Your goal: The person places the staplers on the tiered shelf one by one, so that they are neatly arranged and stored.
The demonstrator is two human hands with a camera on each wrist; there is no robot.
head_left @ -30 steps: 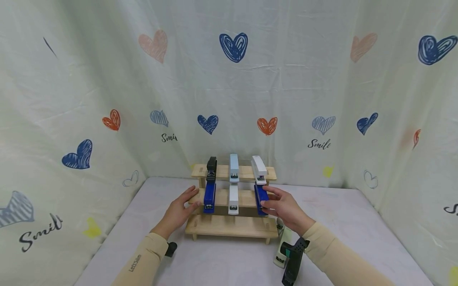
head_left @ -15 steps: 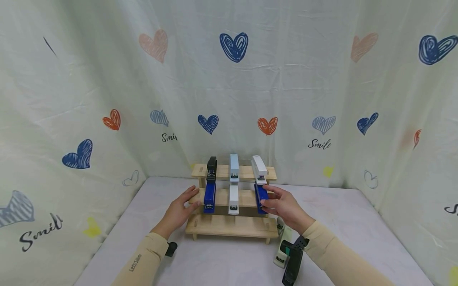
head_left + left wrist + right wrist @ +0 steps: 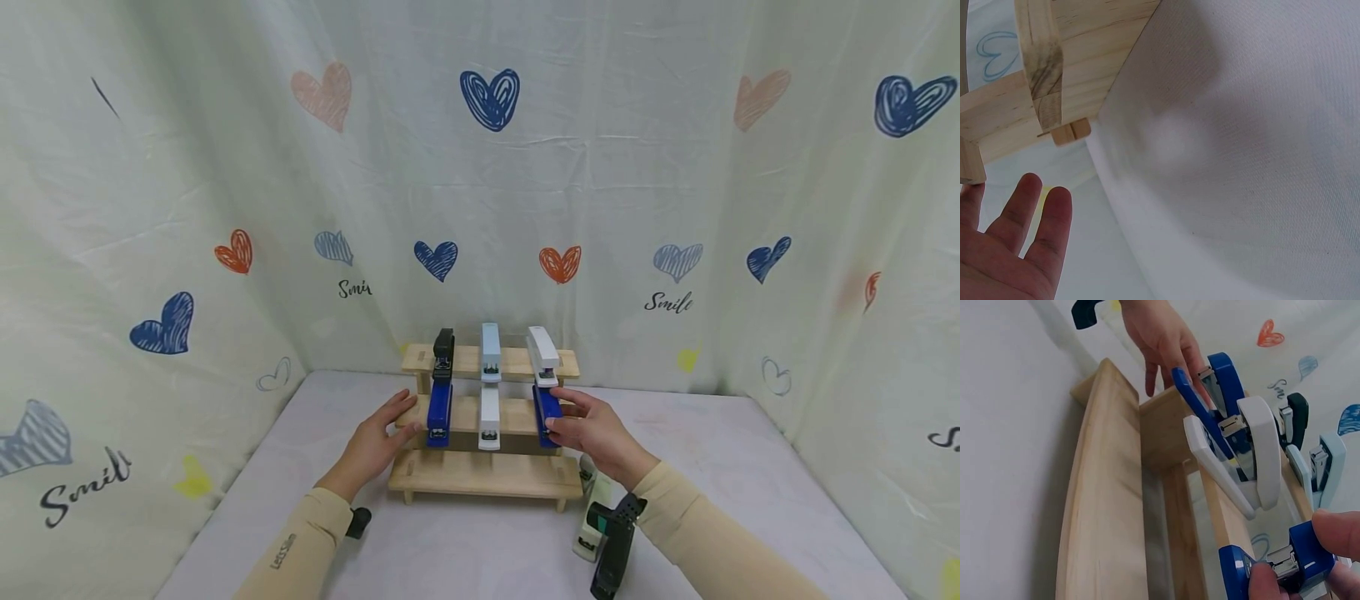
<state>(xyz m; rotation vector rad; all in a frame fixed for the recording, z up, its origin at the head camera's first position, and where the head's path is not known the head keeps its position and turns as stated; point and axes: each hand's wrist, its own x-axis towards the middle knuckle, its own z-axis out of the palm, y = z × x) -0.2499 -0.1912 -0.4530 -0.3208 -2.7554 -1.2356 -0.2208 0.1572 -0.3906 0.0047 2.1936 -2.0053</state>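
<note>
My right hand point(image 3: 603, 437) pinches the blue stapler point(image 3: 547, 412) at the right end of the rack's middle shelf. In the right wrist view, its fingertips point(image 3: 1338, 534) lie on both sides of that stapler. My left hand point(image 3: 375, 442) touches the left end of the wooden rack point(image 3: 487, 477), fingers extended in the left wrist view. A second blue stapler point(image 3: 439, 414) and a white stapler point(image 3: 489, 417) share the middle shelf. Above them sit a black stapler point(image 3: 443, 354), a light blue stapler point(image 3: 491, 350) and another white stapler point(image 3: 543, 354).
A pale green stapler point(image 3: 591, 525) lies on the table point(image 3: 465, 554) beside the rack's right end, partly hidden by the right wrist's black device point(image 3: 613, 554). A curtain point(image 3: 615, 192) printed with hearts stands behind the table.
</note>
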